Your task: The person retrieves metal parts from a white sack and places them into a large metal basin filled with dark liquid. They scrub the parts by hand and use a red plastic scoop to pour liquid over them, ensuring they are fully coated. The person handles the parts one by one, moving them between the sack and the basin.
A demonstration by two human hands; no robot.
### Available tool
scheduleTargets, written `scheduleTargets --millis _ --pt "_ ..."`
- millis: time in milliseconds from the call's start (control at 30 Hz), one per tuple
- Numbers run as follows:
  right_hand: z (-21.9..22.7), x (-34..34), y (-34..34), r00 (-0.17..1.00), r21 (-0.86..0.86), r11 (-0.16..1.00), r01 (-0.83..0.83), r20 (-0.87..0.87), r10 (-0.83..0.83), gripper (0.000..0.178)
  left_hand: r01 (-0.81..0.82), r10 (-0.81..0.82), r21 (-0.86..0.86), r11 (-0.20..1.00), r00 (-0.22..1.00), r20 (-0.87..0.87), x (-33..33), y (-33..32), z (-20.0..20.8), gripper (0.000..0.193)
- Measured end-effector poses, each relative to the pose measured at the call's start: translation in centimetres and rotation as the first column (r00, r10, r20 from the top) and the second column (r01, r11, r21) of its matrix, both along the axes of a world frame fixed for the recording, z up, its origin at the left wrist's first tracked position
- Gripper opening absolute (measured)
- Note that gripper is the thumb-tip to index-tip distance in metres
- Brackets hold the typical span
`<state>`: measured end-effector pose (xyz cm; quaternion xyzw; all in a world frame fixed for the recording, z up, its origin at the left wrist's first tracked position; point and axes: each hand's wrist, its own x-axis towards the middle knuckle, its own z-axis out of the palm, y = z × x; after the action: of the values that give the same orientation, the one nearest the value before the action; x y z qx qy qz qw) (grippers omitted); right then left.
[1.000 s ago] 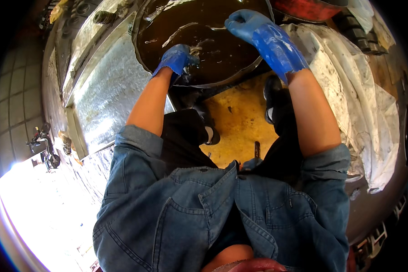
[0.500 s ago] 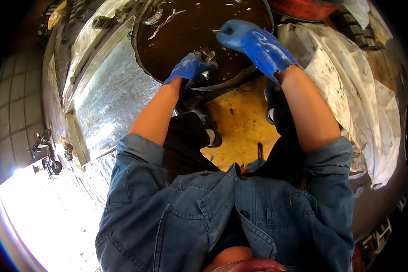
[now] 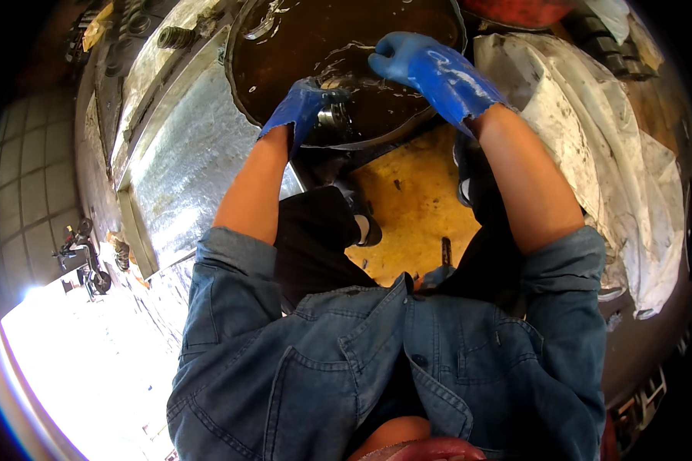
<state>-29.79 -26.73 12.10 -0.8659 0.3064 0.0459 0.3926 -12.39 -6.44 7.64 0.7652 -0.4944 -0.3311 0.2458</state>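
Observation:
A wide round tub (image 3: 361,144) of dark brown liquid (image 3: 338,31) stands in front of me. My left hand (image 3: 304,104), in a blue rubber glove, is closed around a shiny, wet metal part (image 3: 333,115) at the near side of the tub. The part looks round, but its exact kind cannot be made out. My right hand (image 3: 407,60), gloved the same way, is over the liquid further right, with thumb and fingers curled together. Whatever it may hold is hidden by the glove.
To the left lies a metal sheet-topped surface (image 3: 192,146) with a ring-shaped coil (image 3: 175,37) beyond it. Stained white sheeting (image 3: 584,146) is heaped on the right. A red basin (image 3: 519,11) sits at the far right. Yellow floor (image 3: 411,207) shows between my legs.
My left hand has shifted a little left and away from me, and more of the metal part shows. Ripples spread across the liquid. My right hand has hardly moved.

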Motion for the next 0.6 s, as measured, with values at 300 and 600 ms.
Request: scheduleTargets --millis 300,600 --pt "-1.6 -0.4 1.7 0.992 0.044 0.994 -0.102 0.081 0.098 0.051 -0.251 0.279 0.139 0.958 0.927 -0.251 -0.7 -0.6 -3.2 0.042" --pt "-4.0 -0.5 1.1 0.994 0.035 0.994 -0.108 -0.023 0.109 0.043 -0.163 0.234 0.260 0.952 0.934 -0.271 -4.1 -3.6 -1.8 0.030"
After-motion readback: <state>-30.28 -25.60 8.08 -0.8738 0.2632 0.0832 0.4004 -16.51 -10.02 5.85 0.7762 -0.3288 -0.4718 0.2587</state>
